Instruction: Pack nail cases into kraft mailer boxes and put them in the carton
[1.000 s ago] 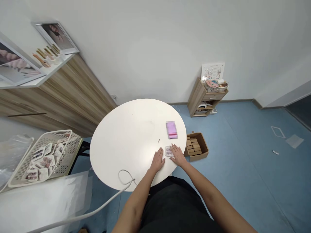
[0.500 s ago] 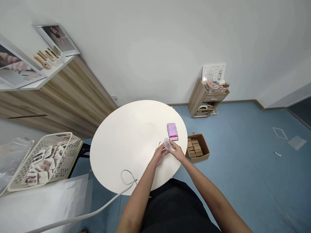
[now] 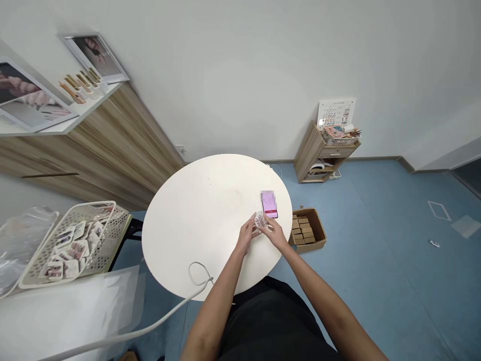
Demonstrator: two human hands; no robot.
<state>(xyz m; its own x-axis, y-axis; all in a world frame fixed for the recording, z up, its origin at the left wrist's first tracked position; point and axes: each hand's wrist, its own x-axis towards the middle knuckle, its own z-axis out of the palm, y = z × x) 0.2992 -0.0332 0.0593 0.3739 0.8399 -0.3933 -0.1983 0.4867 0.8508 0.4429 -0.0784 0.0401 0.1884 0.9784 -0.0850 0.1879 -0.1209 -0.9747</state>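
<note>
Gripping a clear plastic pack [image 3: 260, 220], the left hand [image 3: 246, 236] and right hand [image 3: 276, 234] each keep a closed grip on it above the round white surface [image 3: 195, 220], just beside a smartphone [image 3: 269, 204] with a blurred pink screen; a cardboard box [image 3: 308, 230] sits on the blue floor [image 3: 376, 281].

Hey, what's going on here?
The left hand and right hand are holding a small clear plastic pack between them, over a round white table. A phone lies on the table just beyond the hands. On the floor to the right sits a cardboard box holding small brown boxes.
</note>
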